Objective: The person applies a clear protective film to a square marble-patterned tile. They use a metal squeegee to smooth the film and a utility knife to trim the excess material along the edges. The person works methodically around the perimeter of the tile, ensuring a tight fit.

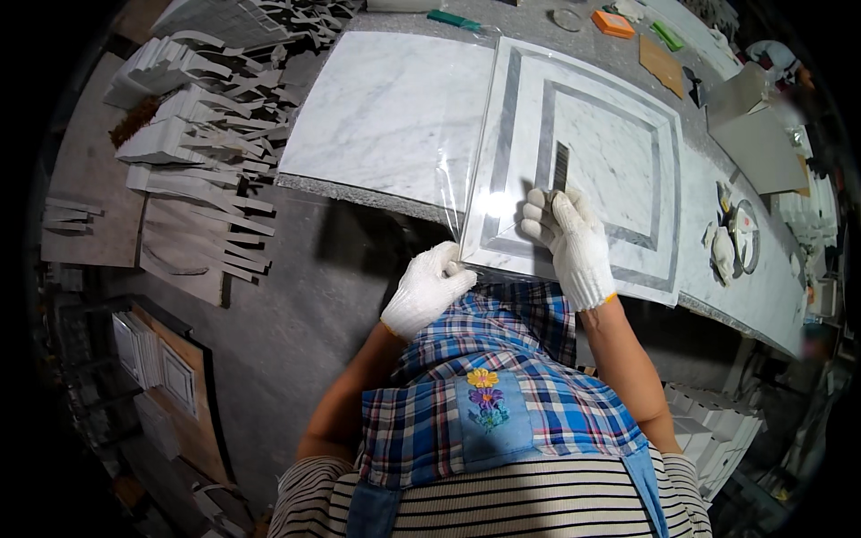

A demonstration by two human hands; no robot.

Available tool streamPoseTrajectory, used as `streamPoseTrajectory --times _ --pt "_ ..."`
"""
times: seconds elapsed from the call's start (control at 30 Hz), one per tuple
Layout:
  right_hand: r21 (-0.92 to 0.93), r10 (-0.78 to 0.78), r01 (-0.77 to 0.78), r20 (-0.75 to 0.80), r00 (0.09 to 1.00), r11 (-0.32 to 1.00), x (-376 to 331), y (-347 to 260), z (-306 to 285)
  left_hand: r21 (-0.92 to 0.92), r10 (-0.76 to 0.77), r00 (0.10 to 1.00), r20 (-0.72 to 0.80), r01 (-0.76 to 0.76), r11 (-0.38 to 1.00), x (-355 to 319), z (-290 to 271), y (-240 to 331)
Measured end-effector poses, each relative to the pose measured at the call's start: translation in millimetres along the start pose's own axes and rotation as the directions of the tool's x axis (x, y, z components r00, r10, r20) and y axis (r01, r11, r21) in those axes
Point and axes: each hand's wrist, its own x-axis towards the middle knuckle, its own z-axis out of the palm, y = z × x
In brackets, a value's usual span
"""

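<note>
A white marble panel [617, 152] with grey inlaid border bands lies on the table in front of me. My left hand [429, 289], in a white knitted glove, is closed at the panel's near left corner, thumb and fingers pinching the edge of clear plastic film [460, 166]. The film runs along the panel's left side and catches the light. Over the panel's left inner band, my right hand [574, 240], also gloved, grips a short, dark, flat tool with fine stripes [561, 161]. Its lower end is hidden by the fingers.
A plain marble slab [386, 108] adjoins on the left. Orange box [613, 24], green block [666, 36], brown cardboard [661, 65] and a tape roll [745, 235] sit on the table. Stacked white pieces with loose strips [193, 143] stand at left; framed panels [166, 372] lean below.
</note>
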Motion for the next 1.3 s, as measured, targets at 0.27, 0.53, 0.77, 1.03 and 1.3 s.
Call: streamPoseTrajectory --times 0.27,0.53,0.77,1.03,1.3 --pt "-0.052 -0.133 0.134 0.022 0.991 0.990 -3 44 48 0.015 -0.048 0.997 0.058 0.047 0.999 1 -2 0" --pt "-0.031 -0.087 0.083 -0.155 0.984 0.996 -6 -7 -3 -0.063 -0.100 0.992 0.075 0.105 0.993 -4 -5 10" --pt "-0.408 -0.330 0.107 -0.528 0.782 0.907 -12 -62 -167 -0.052 0.007 1.000 0.002 -0.007 0.999 -4 0 15" --pt "-0.504 -0.454 0.083 -0.680 0.575 0.860 -25 -128 -329 -0.093 0.018 0.999 -0.040 -0.022 0.995 7 10 -18" --pt "-0.580 -0.514 -0.053 -0.757 0.404 0.813 -8 -147 -439 -0.144 0.030 0.997 -0.067 -0.039 0.989 3 16 -8"
